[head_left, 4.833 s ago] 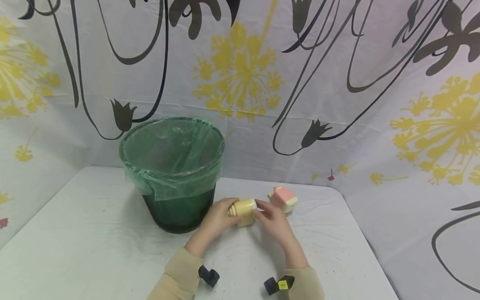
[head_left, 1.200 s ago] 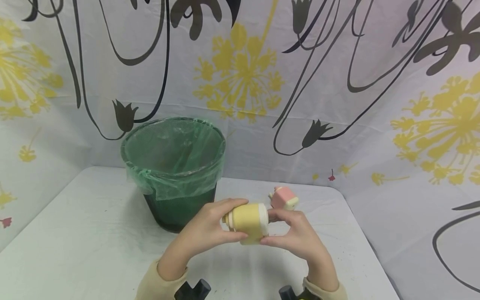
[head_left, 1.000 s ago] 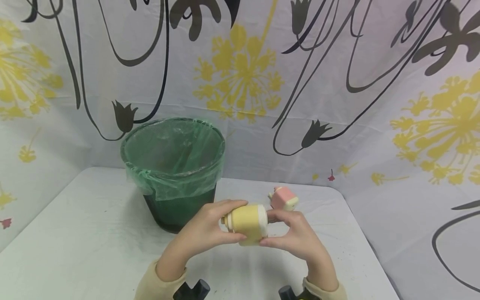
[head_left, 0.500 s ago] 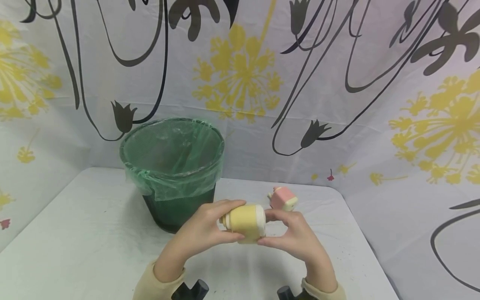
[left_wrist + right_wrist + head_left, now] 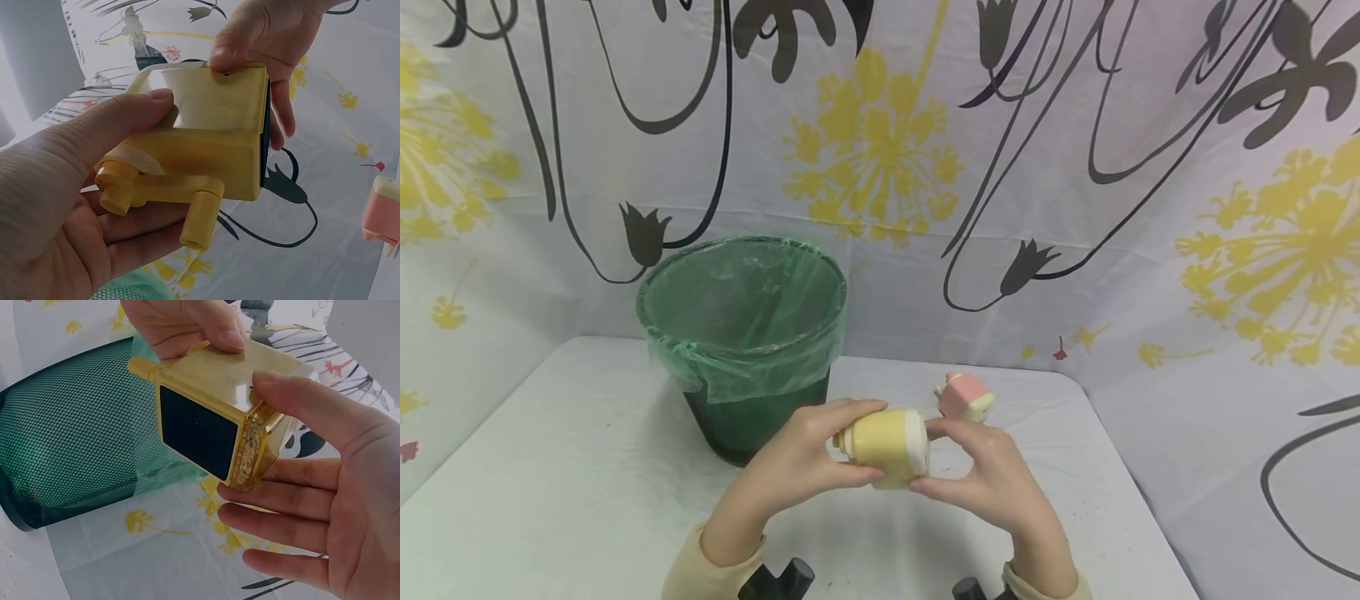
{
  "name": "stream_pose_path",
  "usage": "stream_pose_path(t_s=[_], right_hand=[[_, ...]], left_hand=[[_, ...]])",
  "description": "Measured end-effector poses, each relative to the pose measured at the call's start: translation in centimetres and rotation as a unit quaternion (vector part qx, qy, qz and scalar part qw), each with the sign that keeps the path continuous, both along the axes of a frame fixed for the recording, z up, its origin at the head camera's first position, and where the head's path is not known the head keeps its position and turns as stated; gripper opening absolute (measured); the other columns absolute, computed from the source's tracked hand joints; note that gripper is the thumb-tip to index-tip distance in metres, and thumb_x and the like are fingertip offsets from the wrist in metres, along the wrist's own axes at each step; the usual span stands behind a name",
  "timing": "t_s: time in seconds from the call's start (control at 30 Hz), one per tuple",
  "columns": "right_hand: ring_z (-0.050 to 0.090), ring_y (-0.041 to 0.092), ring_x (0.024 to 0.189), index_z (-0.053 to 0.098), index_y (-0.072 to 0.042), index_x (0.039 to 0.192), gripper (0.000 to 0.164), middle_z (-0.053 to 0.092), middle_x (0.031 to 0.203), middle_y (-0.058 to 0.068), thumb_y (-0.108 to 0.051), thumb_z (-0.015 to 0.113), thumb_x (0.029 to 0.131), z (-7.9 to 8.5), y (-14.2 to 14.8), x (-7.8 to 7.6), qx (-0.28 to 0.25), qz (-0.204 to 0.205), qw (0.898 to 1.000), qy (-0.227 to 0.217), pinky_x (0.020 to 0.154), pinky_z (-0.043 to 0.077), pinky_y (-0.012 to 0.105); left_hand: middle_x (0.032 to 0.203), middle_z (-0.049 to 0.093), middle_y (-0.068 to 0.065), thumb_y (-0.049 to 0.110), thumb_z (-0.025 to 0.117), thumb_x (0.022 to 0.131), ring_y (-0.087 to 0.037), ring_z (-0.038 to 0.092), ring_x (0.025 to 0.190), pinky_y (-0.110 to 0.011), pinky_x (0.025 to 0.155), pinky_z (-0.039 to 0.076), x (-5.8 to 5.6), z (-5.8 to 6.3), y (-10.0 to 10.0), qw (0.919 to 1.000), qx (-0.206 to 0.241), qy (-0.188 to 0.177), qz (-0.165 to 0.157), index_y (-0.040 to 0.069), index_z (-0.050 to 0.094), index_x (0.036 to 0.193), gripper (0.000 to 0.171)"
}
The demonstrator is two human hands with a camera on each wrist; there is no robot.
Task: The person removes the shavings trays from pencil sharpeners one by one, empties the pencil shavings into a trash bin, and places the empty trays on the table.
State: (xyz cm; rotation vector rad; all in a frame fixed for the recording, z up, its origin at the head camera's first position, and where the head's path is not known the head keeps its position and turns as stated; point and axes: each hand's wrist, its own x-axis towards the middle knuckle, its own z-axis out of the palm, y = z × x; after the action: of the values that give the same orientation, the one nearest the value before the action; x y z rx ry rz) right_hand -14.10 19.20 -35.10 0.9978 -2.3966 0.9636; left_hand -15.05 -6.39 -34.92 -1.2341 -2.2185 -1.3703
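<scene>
A yellow crank pencil sharpener (image 5: 882,442) is held up over the white table between both hands. My left hand (image 5: 801,450) grips its crank end, thumb along one face and fingers behind, as the left wrist view shows with the crank handle (image 5: 203,219) sticking out. My right hand (image 5: 988,475) pinches the opposite end between thumb and fingers. In the right wrist view, a clear compartment (image 5: 250,453) with pale shavings sits beside the sharpener's black panel (image 5: 197,434), near the right thumb and fingertips.
A green mesh bin (image 5: 760,417) lined with a translucent green bag (image 5: 745,367) stands behind and left of the hands. A pink and cream pencil sharpener (image 5: 966,397) lies back right on the white table (image 5: 587,500). Patterned cloth (image 5: 880,317) hangs behind.
Since the oldest frame, both hands have brought the yellow pencil sharpener closer to the person and up from the table. Over the last second it has shifted only slightly left.
</scene>
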Motion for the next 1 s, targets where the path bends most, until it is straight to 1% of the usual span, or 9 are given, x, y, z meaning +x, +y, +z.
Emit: stream_pose_path(t_s=[0.2, 0.37, 0.47, 0.73, 1.0], right_hand=[[0.064, 0.013, 0.088, 0.068, -0.015, 0.105, 0.049, 0.068, 0.097, -0.008, -0.022, 0.089, 0.062, -0.08, 0.21, 0.03, -0.015, 0.033, 0.999, 0.028, 0.078, 0.050, 0.030], [0.063, 0.013, 0.087, 0.067, -0.013, 0.105, 0.051, 0.069, 0.096, -0.005, -0.021, 0.089, 0.060, -0.11, 0.34, -0.08, -0.023, 0.049, 0.998, 0.034, 0.079, 0.049, 0.028], [0.064, 0.013, 0.087, 0.068, -0.013, 0.106, 0.051, 0.069, 0.097, -0.005, -0.021, 0.089, 0.060, -0.04, 0.31, -0.07, -0.020, 0.044, 0.998, 0.037, 0.080, 0.049, 0.028], [0.065, 0.013, 0.093, 0.068, -0.015, 0.107, 0.050, 0.069, 0.101, -0.008, -0.024, 0.088, 0.062, 0.38, -0.06, 0.25, -0.003, 0.005, 0.999, 0.049, 0.079, 0.051, 0.032], [0.062, 0.020, 0.107, 0.068, -0.015, 0.107, 0.051, 0.068, 0.101, -0.009, -0.025, 0.088, 0.061, 0.47, -0.28, 0.45, 0.003, -0.011, 0.998, 0.067, 0.081, 0.051, 0.035]], left_hand=[[0.116, 0.065, -0.005, 0.012, 0.085, 0.072, -0.012, 0.061, 0.096, -0.027, 0.078, 0.052, 0.03, -0.03, -0.07, 0.9998, 0.007, 0.012, -0.015, 0.003, 0.060, 0.126, 0.060], [0.115, 0.065, -0.004, 0.012, 0.084, 0.073, -0.012, 0.061, 0.094, -0.027, 0.076, 0.052, -0.02, 0.02, -0.09, 0.9995, 0.011, 0.010, -0.027, 0.003, 0.059, 0.126, 0.059], [0.114, 0.065, -0.004, 0.011, 0.084, 0.073, -0.012, 0.061, 0.093, -0.027, 0.076, 0.052, -0.10, 0.02, -0.09, 0.9994, 0.014, 0.008, -0.030, 0.003, 0.059, 0.126, 0.059], [0.114, 0.065, -0.003, 0.008, 0.086, 0.070, -0.012, 0.061, 0.095, -0.028, 0.078, 0.052, -0.20, 0.10, -0.11, 0.9996, 0.013, 0.013, -0.019, 0.003, 0.060, 0.124, 0.060], [0.114, 0.065, -0.003, 0.007, 0.086, 0.069, -0.012, 0.061, 0.096, -0.028, 0.079, 0.052, -0.16, 0.12, -0.14, 0.9997, 0.013, 0.017, -0.011, 0.004, 0.060, 0.124, 0.061]])
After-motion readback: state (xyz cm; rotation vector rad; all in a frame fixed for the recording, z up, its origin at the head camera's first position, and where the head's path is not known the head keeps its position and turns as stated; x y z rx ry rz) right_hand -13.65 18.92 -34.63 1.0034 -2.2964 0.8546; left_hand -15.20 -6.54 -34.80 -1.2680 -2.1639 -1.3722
